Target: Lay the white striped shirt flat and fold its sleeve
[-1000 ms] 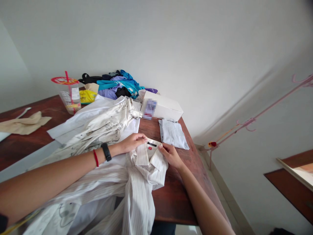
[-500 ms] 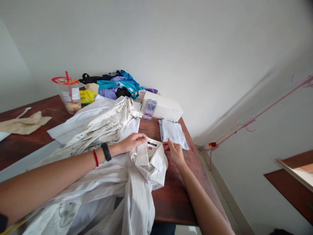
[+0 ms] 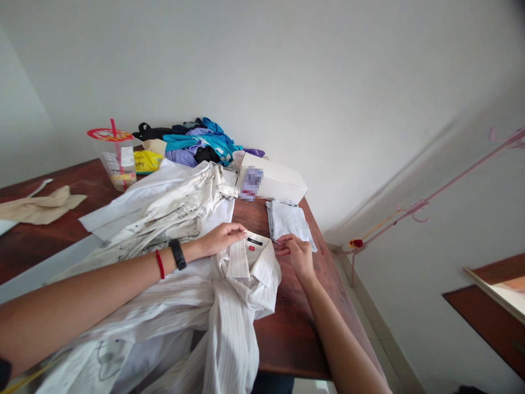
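Observation:
A striped white button shirt [image 3: 234,306] lies across the table's near side, its collar upright and facing me with a dark label and a small red tag inside. At the collar's left end, my left hand [image 3: 223,238] pinches the fabric between thumb and fingers. My right hand [image 3: 298,254] is just right of the collar, fingers loosely bent and apart, holding nothing I can see. Beyond its fingertips lies a folded light grey garment [image 3: 289,219]. A patterned off-white garment [image 3: 184,205] is spread left of the striped shirt, over white cloth.
A white box [image 3: 279,178] stands at the table's back right. Behind are a heap of blue, purple and black clothes [image 3: 197,139], a yellow packet [image 3: 147,162] and a plastic cup [image 3: 117,164] with a red straw. Pink hanger rack [image 3: 418,206] stands right of the wooden table [image 3: 295,345].
My right hand has come off the collar's right side and turned, its fingers now bent forward and down. My left hand and the shirt stay nearly the same.

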The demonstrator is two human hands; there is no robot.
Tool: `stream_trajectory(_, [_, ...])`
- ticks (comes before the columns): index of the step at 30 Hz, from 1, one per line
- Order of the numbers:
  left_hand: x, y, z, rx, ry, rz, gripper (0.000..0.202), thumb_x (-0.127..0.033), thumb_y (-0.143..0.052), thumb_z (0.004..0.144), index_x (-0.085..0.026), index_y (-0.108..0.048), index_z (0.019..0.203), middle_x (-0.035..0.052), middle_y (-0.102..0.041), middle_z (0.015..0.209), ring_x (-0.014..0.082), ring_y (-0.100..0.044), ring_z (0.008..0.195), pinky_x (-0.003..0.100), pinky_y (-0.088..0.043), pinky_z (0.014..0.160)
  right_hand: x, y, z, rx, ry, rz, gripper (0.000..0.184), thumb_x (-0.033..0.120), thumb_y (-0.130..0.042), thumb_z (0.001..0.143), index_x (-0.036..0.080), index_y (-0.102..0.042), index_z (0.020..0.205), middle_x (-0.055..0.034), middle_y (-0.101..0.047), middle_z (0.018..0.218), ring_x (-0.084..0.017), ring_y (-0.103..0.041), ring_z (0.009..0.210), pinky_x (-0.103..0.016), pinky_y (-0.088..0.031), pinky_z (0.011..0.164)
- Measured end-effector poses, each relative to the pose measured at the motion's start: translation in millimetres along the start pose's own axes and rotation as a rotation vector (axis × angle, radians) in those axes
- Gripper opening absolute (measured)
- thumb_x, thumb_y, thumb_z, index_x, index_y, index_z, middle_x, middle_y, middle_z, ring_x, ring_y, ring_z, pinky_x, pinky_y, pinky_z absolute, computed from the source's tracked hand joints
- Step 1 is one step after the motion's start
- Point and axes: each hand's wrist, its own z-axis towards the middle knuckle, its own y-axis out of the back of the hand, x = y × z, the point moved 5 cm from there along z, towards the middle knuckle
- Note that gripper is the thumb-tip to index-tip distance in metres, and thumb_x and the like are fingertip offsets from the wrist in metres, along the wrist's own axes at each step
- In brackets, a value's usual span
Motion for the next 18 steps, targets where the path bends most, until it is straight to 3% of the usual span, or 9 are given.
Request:
stream_trajectory(3, [0,0.5,0,0.003,-0.013,-0.016,0.045,-0.058,-0.062,0.090,-0.015,-0.071,0.099,0.0056,-0.071,0.095,0.0206,-0.061,0.088,0.028,-0.046,0.079,-1,-5,1,0.022,0.015,-0.019,0.031,0.040,-0.055,0.085,0.020,-0.072,0.069,-0.0053,-0.070,0.066,-0.021,-0.067,0.067,-0.033,-0.052,0.070])
stream_trajectory(7, [-5,8.2,-2,-0.079,-0.055,-0.025,0.040,-0.054,-0.059,0.094,-0.015,-0.067,0.098,0.0032,-0.067,0.092,0.0179,-0.058,0.087,0.026,-0.044,0.081,-5,-24,-3,0.196,-0.003,0.049,0.051,0.063,-0.057,0.087,0.020,-0.063,0.060,-0.0044,-0.065,0.065,-0.020,-0.061,0.067,-0.034,-0.050,0.069])
stream_trajectory(9, [-10,17.5,-4,-0.204,-0.090,-0.022,0.037,-0.052,-0.056,0.096,-0.017,-0.063,0.098,0.0018,-0.064,0.092,0.0173,-0.057,0.088,0.025,-0.044,0.082,-6,-32,-8,0.312,-0.027,0.073,0.056,0.071,-0.057,0.086,0.020,-0.062,0.063,-0.0037,-0.065,0.068,-0.020,-0.059,0.069,-0.033,-0.050,0.071])
stream_trajectory(12, [-15,34.5,-7,-0.447,-0.106,-0.054,0.033,-0.051,-0.054,0.097,-0.018,-0.058,0.099,0.0005,-0.062,0.092,0.0170,-0.056,0.088,0.026,-0.043,0.083,-5,-42,-20,0.527,-0.166,0.205,0.061,0.077,-0.051,0.087,0.019,-0.070,0.084,-0.0052,-0.069,0.077,-0.021,-0.064,0.074,-0.035,-0.053,0.074])
stream_trajectory(15, [-13,45.8,-10,-0.604,-0.064,-0.104,0.033,-0.052,-0.054,0.096,-0.019,-0.057,0.101,-0.0004,-0.061,0.091,0.0169,-0.056,0.087,0.026,-0.044,0.082,3,-47,-31,0.712,-0.224,0.271,0.056,0.072,-0.063,0.084,0.020,-0.072,0.101,-0.0064,-0.073,0.088,-0.020,-0.068,0.079,-0.036,-0.054,0.079])
stream_trajectory(18, [-10,50.7,-11,-0.658,-0.049,-0.131,0.032,-0.052,-0.053,0.097,-0.020,-0.056,0.102,-0.0009,-0.062,0.089,0.0167,-0.057,0.088,0.025,-0.044,0.082,14,-51,-37,0.826,-0.131,0.199,0.042,0.051,-0.080,0.079,0.021,-0.073,0.108,-0.0059,-0.075,0.101,-0.020,-0.068,0.089,-0.034,-0.052,0.086])
